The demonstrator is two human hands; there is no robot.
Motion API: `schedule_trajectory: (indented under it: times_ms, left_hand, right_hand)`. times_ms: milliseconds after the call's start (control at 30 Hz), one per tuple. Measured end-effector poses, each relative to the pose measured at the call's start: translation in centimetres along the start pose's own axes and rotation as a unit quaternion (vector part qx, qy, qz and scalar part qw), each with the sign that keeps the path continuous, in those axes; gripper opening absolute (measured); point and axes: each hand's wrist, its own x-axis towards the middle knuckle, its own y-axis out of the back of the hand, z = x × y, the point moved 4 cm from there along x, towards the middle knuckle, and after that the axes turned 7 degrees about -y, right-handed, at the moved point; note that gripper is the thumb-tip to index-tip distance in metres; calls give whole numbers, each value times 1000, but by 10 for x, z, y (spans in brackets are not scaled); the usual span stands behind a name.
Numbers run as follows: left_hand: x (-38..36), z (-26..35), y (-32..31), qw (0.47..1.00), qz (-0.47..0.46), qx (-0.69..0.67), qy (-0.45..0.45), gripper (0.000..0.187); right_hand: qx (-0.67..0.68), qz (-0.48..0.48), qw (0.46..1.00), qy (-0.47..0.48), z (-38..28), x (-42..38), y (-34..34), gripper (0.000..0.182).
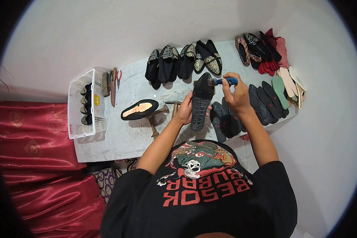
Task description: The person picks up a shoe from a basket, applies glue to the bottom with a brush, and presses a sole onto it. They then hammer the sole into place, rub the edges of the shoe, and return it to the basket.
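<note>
Over the tabletop, mid-frame, the left grip clasping the shoe should brace against the blue-handled tool the right grip clenches.

The shoe sole looks matt and rubbery; the brush handle is glossy plastic. Rough glitter trims the loafers along the far edge of the table; the curtain is shiny cloth.
</note>
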Motion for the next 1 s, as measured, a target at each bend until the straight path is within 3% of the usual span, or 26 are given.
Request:
schedule_trajectory:
  times_ms: [100,200,300,333,367,433,633,700,767,833,933,1000]
  left_hand:
    - [0,1,-7,999,-28,-17,-1,75]
    - [0,5,-1,998,-5,-51,-25,71]
    - [1,12,4,998,-1,-49,-27,69]
    - [2,12,6,998,-1,-49,-27,69]
    - [2,12,7,998,-22,-55,-22,69]
    - [2,8,10,997,-41,-60,-16,69]
    - [2,-2,2,995,-43,-91,-23,66]
    - [0,2,1,996,-5,-82,-25,63]
    - [-2,11,-3,996,-19,-81,-36,61]
    - [-4,12,4,995,-34,-80,-43,60]
    - [1,8,12,996,-49,-78,-15,56]
    - [6,7,13,992,17,-114,-55,55]
  right_hand:
    - [-3,28,1000,14,0,0,2,15]
    - [7,-75,995,-70,-1,-21,-2,19]
    - [15,-91,995,-37,-3,-32,-9,20]
    - [9,-93,991,-99,6,-32,-9,20]
    - [9,-93,991,-100,11,-28,-11,20]
    - [76,17,991,-111,26,-11,-7,18]
    - [46,-10,991,-125,19,-13,-11,19]
    - [94,-75,981,-153,12,-29,-20,19]
    - [104,-78,981,-144,10,-32,-22,19]
    - [231,10,948,-219,25,-33,-21,21]
    - [327,39,919,-217,31,-21,-17,24]
    - [360,60,908,-205,27,-19,-16,27]
